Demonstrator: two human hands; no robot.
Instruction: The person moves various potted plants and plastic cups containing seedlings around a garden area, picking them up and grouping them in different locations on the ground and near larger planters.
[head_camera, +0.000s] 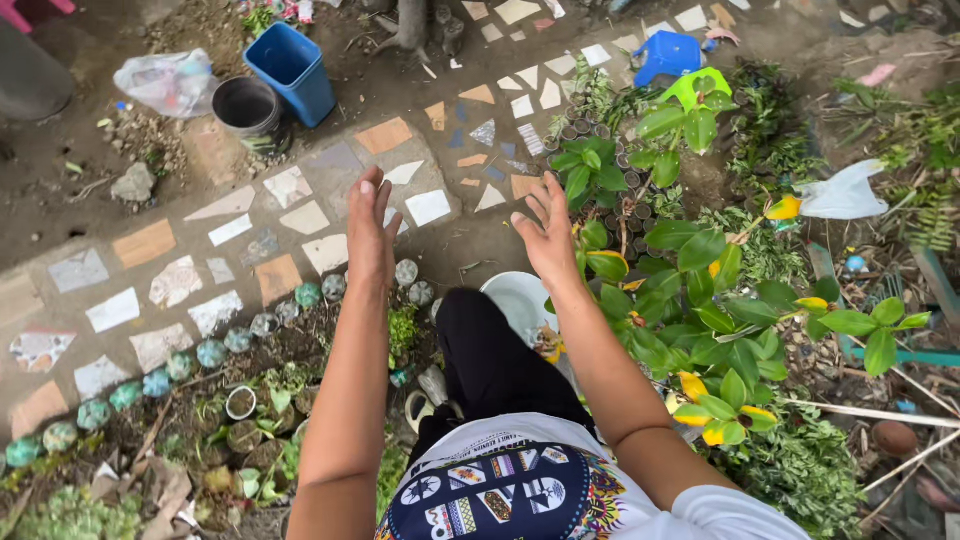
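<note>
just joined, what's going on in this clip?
A person stands in a garden beside a mosaic tile path, looking down. Both hands are raised and open, holding nothing: the left hand over the path's edge, the right hand by a leafy green plant. A white basin sits on the ground by the person's leg. Further off, a blue bin and a black pot stand on bare dirt.
</note>
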